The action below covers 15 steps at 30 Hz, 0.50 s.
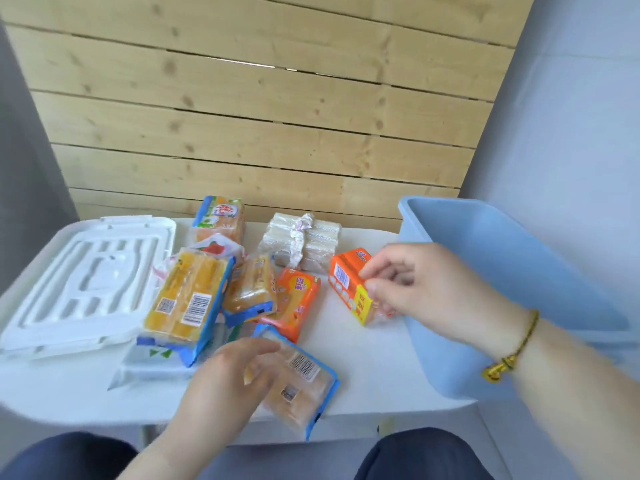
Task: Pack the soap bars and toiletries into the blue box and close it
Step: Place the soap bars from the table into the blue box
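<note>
The open blue box (485,258) stands at the right end of the white table (374,358). My right hand (426,282) grips an orange soap box (349,284) just left of the blue box. My left hand (228,379) rests on a clear blue-edged soap pack (304,379) near the table's front edge. Several more soap packs lie in the middle: a large yellow multipack (188,299), an orange pack (298,299), a smaller yellow pack (251,289), a pack at the back (220,216) and a bundle of pale wrapped bars (301,242).
The box's white lid (83,278) lies flat on the table's left end. A white wipes-like packet (149,367) sits under the yellow multipack. A wooden slat wall rises behind the table. My knees are below the front edge.
</note>
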### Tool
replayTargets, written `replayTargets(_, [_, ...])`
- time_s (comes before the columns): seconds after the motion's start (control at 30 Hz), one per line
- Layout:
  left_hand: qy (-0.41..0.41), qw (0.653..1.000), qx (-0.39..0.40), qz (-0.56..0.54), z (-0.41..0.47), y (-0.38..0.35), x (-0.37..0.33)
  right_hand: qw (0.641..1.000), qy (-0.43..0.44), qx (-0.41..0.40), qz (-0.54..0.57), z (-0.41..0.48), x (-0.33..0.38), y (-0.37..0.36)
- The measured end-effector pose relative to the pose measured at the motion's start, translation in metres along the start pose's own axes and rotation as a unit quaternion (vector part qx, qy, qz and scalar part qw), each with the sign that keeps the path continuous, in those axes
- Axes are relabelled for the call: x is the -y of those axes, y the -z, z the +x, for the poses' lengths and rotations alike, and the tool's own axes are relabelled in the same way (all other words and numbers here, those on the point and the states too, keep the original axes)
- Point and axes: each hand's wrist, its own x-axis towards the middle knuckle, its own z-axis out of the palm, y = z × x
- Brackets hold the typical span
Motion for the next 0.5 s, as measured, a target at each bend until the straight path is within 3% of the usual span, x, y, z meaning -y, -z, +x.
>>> replayTargets(0.1, [-0.06,0.995,0.044,0.067,-0.013,-0.004,0.015,0.994,-0.064,0.076,-0.042,0.016,-0.018,-0.061])
replayTargets(0.27, [-0.146,0.962,0.068,0.219,-0.014,-0.004,0.009,0.966,-0.193,0.174,0.009,0.034,-0.044,-0.114])
replayTargets(0.5, [-0.174,0.967,0.02,0.184,-0.006,-0.008,0.021,0.945,-0.229,0.218,0.078,0.045,-0.047,-0.121])
